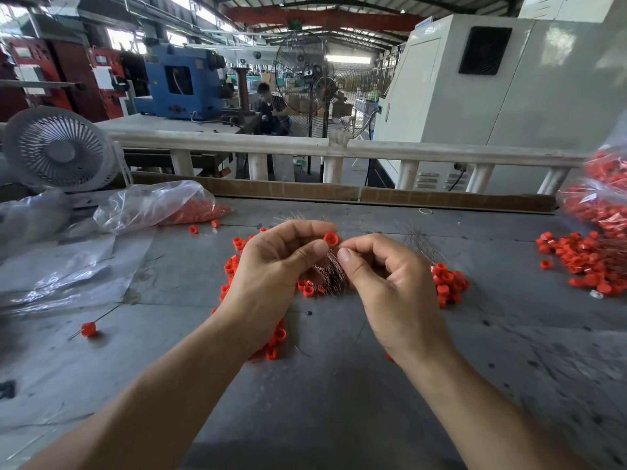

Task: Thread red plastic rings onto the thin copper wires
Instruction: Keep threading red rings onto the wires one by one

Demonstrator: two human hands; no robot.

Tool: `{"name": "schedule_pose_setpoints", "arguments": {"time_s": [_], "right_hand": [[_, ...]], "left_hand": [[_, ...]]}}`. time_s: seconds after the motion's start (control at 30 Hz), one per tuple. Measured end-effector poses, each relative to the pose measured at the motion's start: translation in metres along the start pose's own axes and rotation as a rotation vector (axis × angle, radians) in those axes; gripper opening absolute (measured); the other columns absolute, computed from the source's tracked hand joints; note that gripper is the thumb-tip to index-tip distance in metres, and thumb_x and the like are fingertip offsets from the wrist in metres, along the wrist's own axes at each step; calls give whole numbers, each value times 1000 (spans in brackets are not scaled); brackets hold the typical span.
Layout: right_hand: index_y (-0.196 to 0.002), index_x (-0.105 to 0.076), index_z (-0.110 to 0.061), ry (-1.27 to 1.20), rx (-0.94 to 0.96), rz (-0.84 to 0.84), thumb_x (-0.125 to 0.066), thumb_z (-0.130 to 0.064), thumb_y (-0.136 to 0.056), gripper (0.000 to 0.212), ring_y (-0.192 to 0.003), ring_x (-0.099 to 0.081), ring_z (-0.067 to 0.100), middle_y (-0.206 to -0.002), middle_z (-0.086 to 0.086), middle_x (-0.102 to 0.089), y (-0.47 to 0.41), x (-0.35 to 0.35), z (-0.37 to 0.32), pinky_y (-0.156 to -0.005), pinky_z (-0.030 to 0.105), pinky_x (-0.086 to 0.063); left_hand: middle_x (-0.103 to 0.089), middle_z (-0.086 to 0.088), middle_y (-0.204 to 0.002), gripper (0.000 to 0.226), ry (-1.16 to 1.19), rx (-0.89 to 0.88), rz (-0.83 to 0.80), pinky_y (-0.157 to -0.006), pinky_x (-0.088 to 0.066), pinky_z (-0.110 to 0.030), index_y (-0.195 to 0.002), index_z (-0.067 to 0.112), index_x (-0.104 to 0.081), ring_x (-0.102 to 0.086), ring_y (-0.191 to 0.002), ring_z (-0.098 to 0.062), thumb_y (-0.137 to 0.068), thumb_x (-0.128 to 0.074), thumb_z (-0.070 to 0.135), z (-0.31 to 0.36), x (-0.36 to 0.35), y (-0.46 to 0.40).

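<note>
The left hand [274, 266] pinches a red ring [330, 239] between thumb and forefinger, holding it up over the table [339, 385]. The ring is a short, squat plastic cylinder with an open bore facing the camera, bright orange-red and smooth. The same hand also grips a bundle of wires [330, 273], thin, coppery-brown strands that fan out below the ring and poke out in a spray behind the knuckles. The right hand [390, 283] sits just beside the ring, its thumb and forefinger tips pressed close together at the ring's edge; whether a single wire lies between them cannot be told, the strand being too fine to see.

Below the ring, loose rings [308, 290] lie scattered on the table, with more under the left wrist and a heap [448, 283] right of the right hand. Far right of the ring, a pile [583, 262] of rings with wires through them spreads toward bags [604, 205] stuffed with the same. Left of the ring lies a clear bag [159, 205] with red rings inside, and nearer the camera on that side one threaded ring [89, 329] rests alone on its wire. Far left of the ring stands a small white fan [59, 150]
</note>
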State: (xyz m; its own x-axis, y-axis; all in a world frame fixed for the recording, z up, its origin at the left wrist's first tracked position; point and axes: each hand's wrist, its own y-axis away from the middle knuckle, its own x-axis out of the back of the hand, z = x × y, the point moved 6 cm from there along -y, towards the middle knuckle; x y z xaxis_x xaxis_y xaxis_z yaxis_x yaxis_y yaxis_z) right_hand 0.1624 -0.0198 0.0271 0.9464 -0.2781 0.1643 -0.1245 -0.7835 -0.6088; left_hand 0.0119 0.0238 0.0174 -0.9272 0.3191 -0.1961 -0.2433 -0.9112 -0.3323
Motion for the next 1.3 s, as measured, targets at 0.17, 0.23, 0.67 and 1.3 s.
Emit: {"name": "schedule_pose_setpoints", "arguments": {"time_s": [0.17, 0.23, 0.67, 1.3], "right_hand": [[-85, -75, -23, 23, -3, -2, -69, -12, -97, 17, -68, -64, 21, -72, 2, -70, -1, 0, 0, -63, 35, -52], [-85, -74, -24, 24, -3, 7, -69, -12, -96, 17, -67, -64, 21, -71, 2, -70, 0, 0, -1, -61, 34, -51], [-82, -74, -20, 2, -39, 41, -70, -13, -96, 17, -68, -62, 30, -70, 7, -69, -1, 2, 1, -61, 40, -49], [-100, -72, -33, -49, -129, -29, -53, -21, -99, 23, -62, -52, 2, -66, -12, -60, 0, -1, 12, -55, 15, -41]], "left_hand": [[-74, -3, -92, 24, -25, -17, -13, -68, -55, -23, -107, 14, -77, -63, -76, -10, -85, -70, 17, 1, 0, 0], [-73, -4, -91, 23, -31, -17, -8, -67, -55, -24, -106, 16, -78, -60, -74, -13, -84, -70, 18, 1, 0, 1], [-72, -19, -96, 21, -36, 43, 20, -68, -55, -28, -103, 19, -82, -58, -77, -19, -87, -68, 23, 4, 1, 2], [-74, -15, -99, 28, 125, 107, 0, -71, -61, -35, -110, 5, -71, -68, -80, -21, -84, -67, 15, 0, -1, 1]]}}
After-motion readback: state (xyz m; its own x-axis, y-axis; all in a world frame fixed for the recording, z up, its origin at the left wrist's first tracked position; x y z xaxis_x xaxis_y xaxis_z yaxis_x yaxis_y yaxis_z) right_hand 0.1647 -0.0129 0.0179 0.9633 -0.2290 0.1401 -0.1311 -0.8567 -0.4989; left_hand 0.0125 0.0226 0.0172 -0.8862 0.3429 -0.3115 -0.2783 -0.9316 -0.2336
